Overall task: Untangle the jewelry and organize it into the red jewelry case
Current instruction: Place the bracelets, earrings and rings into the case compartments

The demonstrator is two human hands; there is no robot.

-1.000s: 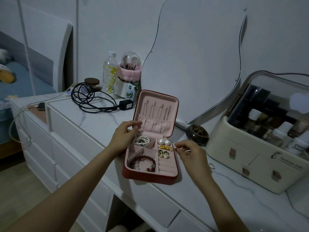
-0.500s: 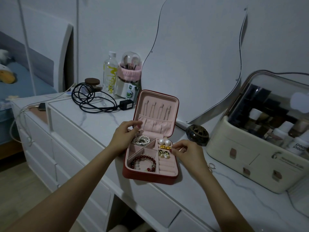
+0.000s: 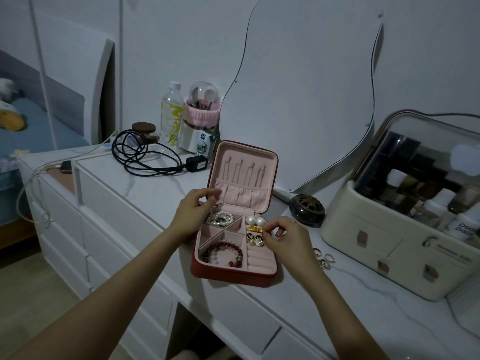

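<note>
On the white marble-patterned dresser top (image 3: 145, 193), the open red jewelry case with pink lining (image 3: 233, 275) lies between both hands. Left hand (image 3: 193, 216) rests its curled fingers on the case's rear left corner, beside the white pearl bracelet (image 3: 219, 219). Right hand (image 3: 283, 239) hovers over the right edge, fingertips pinched beside the round gold-rimmed earrings (image 3: 254, 239); what they hold cannot be told.

Both bare forearms reach in from the bottom edge, converging toward mid-table. Left hand (image 3: 193, 218): fingers curled, thumb and forefinger tips raised together at the hand's far side; whether they pinch anything cannot be told. Right hand (image 3: 284, 239): knuckles up, fingers bent, fingertips (image 3: 265, 233) drawn together pointing left.
</note>
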